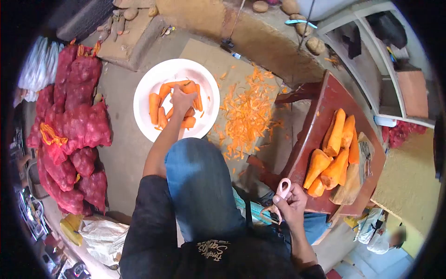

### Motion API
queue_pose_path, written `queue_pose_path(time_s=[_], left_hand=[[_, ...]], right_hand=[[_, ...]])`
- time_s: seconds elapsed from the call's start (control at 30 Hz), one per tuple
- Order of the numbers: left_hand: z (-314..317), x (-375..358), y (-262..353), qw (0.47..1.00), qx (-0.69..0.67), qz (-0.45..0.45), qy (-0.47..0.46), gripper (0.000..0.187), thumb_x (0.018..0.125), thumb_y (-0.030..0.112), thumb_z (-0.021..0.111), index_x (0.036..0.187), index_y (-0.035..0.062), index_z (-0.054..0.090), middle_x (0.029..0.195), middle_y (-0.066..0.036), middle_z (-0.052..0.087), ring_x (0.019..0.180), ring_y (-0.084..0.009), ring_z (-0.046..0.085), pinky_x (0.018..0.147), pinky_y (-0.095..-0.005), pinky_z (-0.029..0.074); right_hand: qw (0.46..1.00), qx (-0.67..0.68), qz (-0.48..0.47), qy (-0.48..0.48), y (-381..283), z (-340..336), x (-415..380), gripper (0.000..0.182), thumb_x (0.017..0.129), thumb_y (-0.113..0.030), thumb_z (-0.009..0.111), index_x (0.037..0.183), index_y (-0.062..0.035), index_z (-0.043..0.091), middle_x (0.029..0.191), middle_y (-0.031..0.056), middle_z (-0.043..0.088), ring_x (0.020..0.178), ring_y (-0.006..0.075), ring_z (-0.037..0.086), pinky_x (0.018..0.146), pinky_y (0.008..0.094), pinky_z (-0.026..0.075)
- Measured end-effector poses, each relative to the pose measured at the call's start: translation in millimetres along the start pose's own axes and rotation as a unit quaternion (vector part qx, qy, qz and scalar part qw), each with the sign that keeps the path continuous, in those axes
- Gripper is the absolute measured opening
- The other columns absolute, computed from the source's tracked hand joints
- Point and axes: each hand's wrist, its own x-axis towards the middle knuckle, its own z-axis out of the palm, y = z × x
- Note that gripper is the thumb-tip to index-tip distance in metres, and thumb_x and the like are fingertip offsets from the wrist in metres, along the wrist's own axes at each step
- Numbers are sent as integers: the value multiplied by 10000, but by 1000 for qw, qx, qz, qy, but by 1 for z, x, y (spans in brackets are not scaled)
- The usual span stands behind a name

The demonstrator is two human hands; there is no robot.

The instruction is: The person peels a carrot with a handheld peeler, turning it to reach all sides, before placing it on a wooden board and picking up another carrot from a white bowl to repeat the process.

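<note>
My left hand (pixel 184 98) reaches down into a white basin (pixel 143 123), its fingers around the top of an orange carrot (pixel 188 86). Several other carrots lie about it in the basin, some partly covered by the hand and forearm. On the right, by the table's near edge, my right hand (pixel 291 202) grips a vegetable peeler (pixel 284 187) with a pale pink looped handle. The peeler's lower end points down and left, away from the carrots. Several large carrots (pixel 335 153) are piled on the dark red table (pixel 297 162), beyond my right hand.
Orange peelings (pixel 248 111) are strewn over flat cardboard (pixel 197 50) on the floor. Red net sacks (pixel 79 125) of produce stand at the left. A wooden board (pixel 347 189) lies beside the piled carrots. At the upper right is a shelf unit (pixel 371 69).
</note>
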Motion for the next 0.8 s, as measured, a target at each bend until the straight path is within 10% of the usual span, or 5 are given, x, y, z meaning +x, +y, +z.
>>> queue_pose_path(time_s=[0.1, 0.53, 0.8], left_hand=[[-20, -11, 46, 979, -203, 16, -7, 493, 681, 124, 798, 1059, -8, 510, 971, -137, 659, 853, -177, 665, 708, -293, 556], [-168, -111, 277, 885, -370, 191, -207, 465, 814, 193, 743, 1147, -15, 493, 997, -135, 657, 846, -235, 710, 751, -319, 577], [-176, -221, 345, 819, -494, 233, -176, 352, 900, 133, 672, 1138, -24, 466, 1027, -151, 645, 902, -273, 707, 786, -363, 575]], right_hand=[[1000, -14, -19, -3, 7, -3, -1, 189, 866, -28, 732, 960, -28, 568, 784, -10, 602, 663, 31, 562, 568, 199, 438], [985, 150, -58, -65, 2, -37, -29, 220, 891, -32, 690, 1088, -10, 595, 920, 25, 652, 801, 83, 623, 676, 233, 503], [943, -17, -184, 278, 3, -212, -30, 254, 921, -115, 686, 1115, 23, 598, 859, 23, 650, 703, 64, 567, 592, 229, 455]])
